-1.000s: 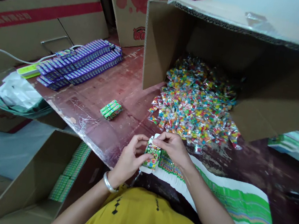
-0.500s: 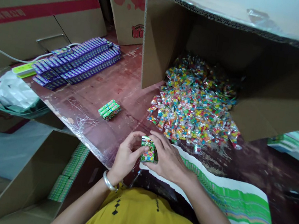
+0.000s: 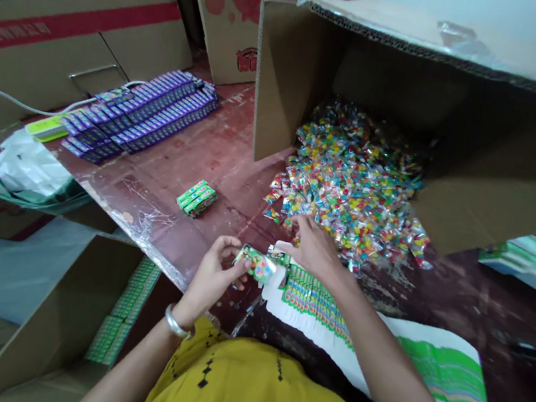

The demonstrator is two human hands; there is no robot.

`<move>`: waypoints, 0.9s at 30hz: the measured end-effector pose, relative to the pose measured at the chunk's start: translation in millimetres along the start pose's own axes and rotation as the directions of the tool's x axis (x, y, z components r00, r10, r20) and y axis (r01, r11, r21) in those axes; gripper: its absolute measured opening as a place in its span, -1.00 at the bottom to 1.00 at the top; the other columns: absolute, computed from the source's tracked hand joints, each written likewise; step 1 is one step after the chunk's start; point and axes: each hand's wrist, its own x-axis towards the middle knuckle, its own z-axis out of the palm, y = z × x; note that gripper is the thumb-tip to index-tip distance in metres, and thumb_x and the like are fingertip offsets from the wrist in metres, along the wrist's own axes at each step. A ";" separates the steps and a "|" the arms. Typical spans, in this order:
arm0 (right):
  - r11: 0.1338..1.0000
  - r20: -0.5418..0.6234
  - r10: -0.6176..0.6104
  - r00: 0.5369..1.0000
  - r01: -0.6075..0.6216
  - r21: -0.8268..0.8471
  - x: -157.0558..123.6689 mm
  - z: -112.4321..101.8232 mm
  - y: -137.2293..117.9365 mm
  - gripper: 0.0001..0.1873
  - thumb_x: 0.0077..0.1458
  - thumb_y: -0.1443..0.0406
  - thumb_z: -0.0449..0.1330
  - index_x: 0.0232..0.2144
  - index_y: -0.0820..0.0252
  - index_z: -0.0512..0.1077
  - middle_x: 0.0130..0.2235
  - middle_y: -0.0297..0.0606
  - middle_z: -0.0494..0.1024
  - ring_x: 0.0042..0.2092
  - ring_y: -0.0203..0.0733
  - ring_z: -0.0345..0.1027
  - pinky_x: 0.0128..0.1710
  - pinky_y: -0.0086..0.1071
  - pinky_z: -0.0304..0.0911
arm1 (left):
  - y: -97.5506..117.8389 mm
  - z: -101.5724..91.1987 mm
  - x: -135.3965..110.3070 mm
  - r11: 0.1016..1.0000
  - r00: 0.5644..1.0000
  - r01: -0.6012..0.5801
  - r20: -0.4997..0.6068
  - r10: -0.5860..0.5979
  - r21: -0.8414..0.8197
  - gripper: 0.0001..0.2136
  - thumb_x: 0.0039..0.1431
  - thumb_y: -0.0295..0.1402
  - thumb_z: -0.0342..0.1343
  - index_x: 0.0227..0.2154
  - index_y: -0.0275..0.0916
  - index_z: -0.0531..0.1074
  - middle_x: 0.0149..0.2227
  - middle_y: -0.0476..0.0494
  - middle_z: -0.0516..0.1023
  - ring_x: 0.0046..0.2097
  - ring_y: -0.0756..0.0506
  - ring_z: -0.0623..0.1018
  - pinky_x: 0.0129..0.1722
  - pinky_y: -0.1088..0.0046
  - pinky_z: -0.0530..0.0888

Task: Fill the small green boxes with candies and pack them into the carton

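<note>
My left hand [image 3: 214,272] is closed on a small green printed box [image 3: 255,263], held just above the table's near edge. My right hand [image 3: 310,247] reaches forward to the near edge of a heap of small colourful wrapped candy packets [image 3: 352,180], its fingers curled down among them; what they hold, if anything, is hidden. Under my right wrist lies a fanned row of flat green and white box blanks [image 3: 378,342]. The candy heap spills out of a large cardboard box [image 3: 480,159] lying on its side.
A small stack of filled green boxes [image 3: 197,197] lies on the reddish table [image 3: 177,167]. Rows of purple boxes [image 3: 140,111] sit at the far left. A carton with green boxes [image 3: 124,307] stands below the table edge. Big cardboard cartons line the back.
My right hand left the green box and moved forward to the candy heap. My left hand moved the box slightly left and tilted it flatter.
</note>
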 end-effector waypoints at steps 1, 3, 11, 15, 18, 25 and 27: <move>0.993 -0.041 0.050 0.998 -0.054 -0.104 9.5 3.3 2.4 -0.48 0.06 0.11 0.26 0.02 0.18 0.27 -0.03 -0.01 0.43 -0.13 0.03 0.42 -0.20 -0.20 0.27 | 1.2 -0.8 0.3 0.999 1.000 0.019 -0.016 -0.019 -0.043 -0.55 0.01 -0.24 0.26 -0.10 -0.17 0.19 -0.28 0.00 0.44 -0.50 0.03 0.50 -0.55 0.48 0.50; 0.962 -0.061 0.070 0.996 -0.083 -0.260 25.3 11.2 4.2 -0.63 0.15 0.18 0.19 -0.04 0.22 0.31 -0.05 0.02 0.44 -0.17 0.04 0.44 -0.24 -0.22 0.26 | 4.0 -1.5 0.5 0.995 0.999 0.037 -0.032 -0.040 -0.089 -0.48 -0.01 -0.24 0.27 -0.02 -0.15 0.18 -0.17 -0.06 0.43 -0.45 0.01 0.54 -0.45 0.36 0.57; 0.995 -0.258 0.032 0.966 -0.054 -0.081 22.6 -6.0 9.8 -0.81 0.24 0.28 0.04 -0.23 0.13 0.45 -0.20 -0.17 0.55 -0.25 -0.11 0.43 -0.27 -0.31 0.21 | -3.4 -17.3 2.3 0.981 0.994 -0.093 -0.042 0.102 0.168 -0.74 0.06 -0.25 0.21 -0.22 -0.28 0.45 -0.25 -0.07 0.52 -0.26 -0.04 0.48 -0.28 0.52 0.42; 0.946 -0.139 -0.074 0.988 0.114 0.303 3.3 -36.3 3.9 -0.85 0.20 0.29 0.08 -0.28 0.11 0.46 -0.31 -0.30 0.53 -0.31 -0.21 0.39 -0.32 -0.37 0.22 | -9.7 -18.5 6.6 0.976 0.993 -0.104 -0.038 0.114 0.193 -0.74 0.08 -0.24 0.20 -0.22 -0.27 0.43 -0.29 -0.07 0.51 -0.31 -0.02 0.45 -0.32 0.54 0.38; 0.932 -0.045 -0.159 0.986 0.165 0.322 -5.3 -46.8 -5.1 -0.86 0.19 0.32 0.10 -0.32 0.10 0.48 -0.26 -0.29 0.50 -0.25 -0.21 0.36 -0.30 -0.38 0.20 | -8.9 -12.4 8.3 0.973 0.993 -0.121 0.032 0.117 0.197 -0.77 0.10 -0.26 0.18 -0.22 -0.25 0.41 -0.28 -0.07 0.51 -0.27 -0.04 0.47 -0.27 0.53 0.39; 0.951 0.031 -0.279 0.960 0.271 0.149 -7.2 -35.5 -19.1 -0.85 0.20 0.37 0.11 -0.31 0.10 0.49 -0.26 -0.28 0.45 -0.25 -0.23 0.34 -0.24 -0.38 0.18 | -6.4 2.1 3.3 0.960 0.982 -0.159 0.134 0.130 0.229 -0.79 0.11 -0.33 0.16 -0.19 -0.24 0.41 -0.19 -0.12 0.53 -0.13 -0.10 0.50 -0.11 0.43 0.40; 0.958 0.004 -0.263 0.965 0.261 0.123 -7.0 -30.7 -22.7 -0.88 0.18 0.39 0.13 -0.30 0.11 0.46 -0.24 -0.29 0.46 -0.24 -0.23 0.35 -0.25 -0.39 0.17 | -8.9 5.4 1.8 0.968 0.979 -0.145 0.169 0.111 0.206 -0.76 0.11 -0.36 0.15 -0.14 -0.24 0.41 -0.12 -0.15 0.53 -0.09 -0.11 0.50 -0.08 0.40 0.41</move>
